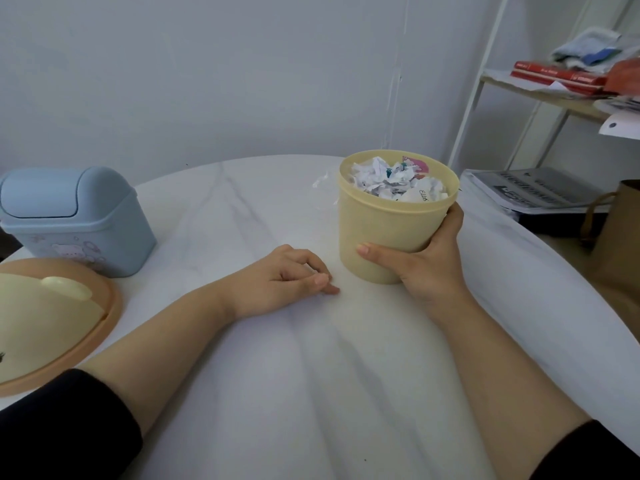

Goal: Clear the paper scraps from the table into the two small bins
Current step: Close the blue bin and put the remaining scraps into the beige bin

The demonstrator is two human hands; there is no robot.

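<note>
right hand (pixel 426 261) grips yellow bin (pixel 391 223); left hand (pixel 291 278) rests beside it.

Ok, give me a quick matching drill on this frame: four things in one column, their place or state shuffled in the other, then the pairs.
Things:
1. yellow bin
2. blue bin
3. yellow lid
4. left hand

States:
A. lid on, far left of the table
B. gripped by the right hand, full of paper scraps
C. lying off its bin, near left edge
D. fingertips resting on the table

Pairs: 1-B, 2-A, 3-C, 4-D
</note>
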